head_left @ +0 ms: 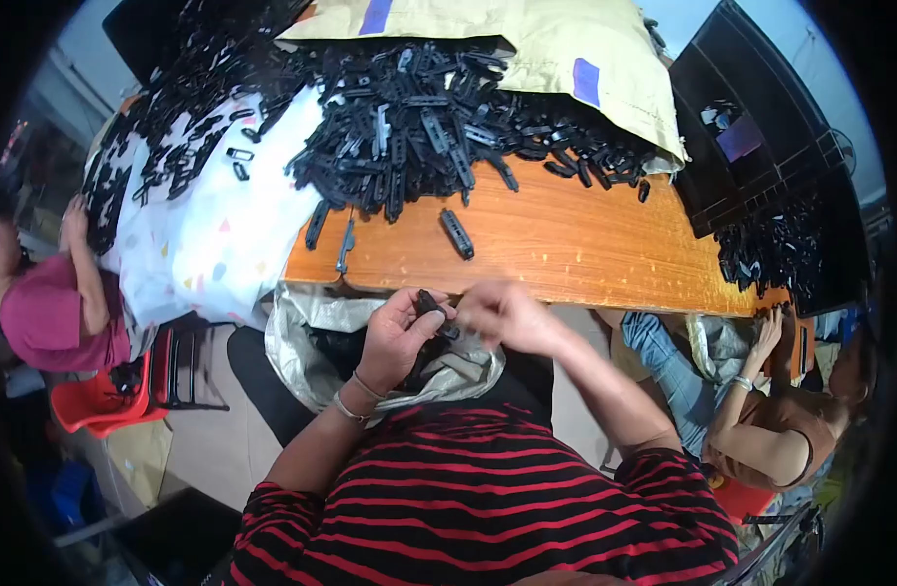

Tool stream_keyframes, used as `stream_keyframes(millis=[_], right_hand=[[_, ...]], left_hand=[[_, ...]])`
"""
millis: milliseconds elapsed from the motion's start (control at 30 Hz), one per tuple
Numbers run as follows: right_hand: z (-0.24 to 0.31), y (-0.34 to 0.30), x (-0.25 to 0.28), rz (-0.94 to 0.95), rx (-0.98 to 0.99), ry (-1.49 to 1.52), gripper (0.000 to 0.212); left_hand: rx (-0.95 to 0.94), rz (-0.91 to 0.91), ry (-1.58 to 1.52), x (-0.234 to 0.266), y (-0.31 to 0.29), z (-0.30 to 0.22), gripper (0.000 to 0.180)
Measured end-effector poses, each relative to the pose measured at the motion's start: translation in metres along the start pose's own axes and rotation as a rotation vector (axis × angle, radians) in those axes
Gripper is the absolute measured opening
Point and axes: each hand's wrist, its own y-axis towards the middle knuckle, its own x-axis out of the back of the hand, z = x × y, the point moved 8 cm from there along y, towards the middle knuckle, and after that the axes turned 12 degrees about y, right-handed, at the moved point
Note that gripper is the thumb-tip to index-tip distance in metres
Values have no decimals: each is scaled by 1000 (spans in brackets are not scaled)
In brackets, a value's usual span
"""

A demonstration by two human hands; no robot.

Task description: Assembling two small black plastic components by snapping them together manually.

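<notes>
My left hand (pixel 392 340) is closed around a small, long black plastic part (pixel 428 304), held just off the table's front edge. Close by on its right, my right hand (pixel 508 314) is smeared by motion, so its fingers cannot be made out. Below both hands a whitish woven sack (pixel 290 337) gapes in my lap, with dark contents partly hidden by my arm. On the orange-brown wooden table (pixel 556 234) one black ribbed part (pixel 456 234) lies alone, nearer to me than a big heap of similar black parts (pixel 395 132).
Pale yellow sacks (pixel 556 49) lie behind the heap. A white patterned sheet (pixel 214 244) covers the table's left, strewn with black parts. A large black crate (pixel 761 117) stands tilted at right. One person (pixel 53 313) sits left, another (pixel 781 439) right. A red stool (pixel 97 400) is at left.
</notes>
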Motion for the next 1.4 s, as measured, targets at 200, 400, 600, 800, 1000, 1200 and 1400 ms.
stream_keyframes(millis=[200,400,600,800,1000,1200,1400], right_hand=[[45,26,151,-723,432,-837,12],[38,75,176,-652,312,-1054,20],[53,62,147,-509,399,-1102,19],[51,33,133,-527,433,-783,15],[44,-4,74,-509,513,-78,26],[73,-15,-29,-270,695,-157,20],[61,-19,-53,-162,562,-125,27]], left_hand=[[22,-44,4,-5,22,-8,25],[109,-50,26,1,21,-1,26],[80,-30,13,-2,15,-4,31],[60,-2,-80,-5,17,1,33],[94,-16,-182,-3,10,1,37],[-39,-20,-178,3,7,-17,32],[-89,-169,-172,20,-3,-23,20]])
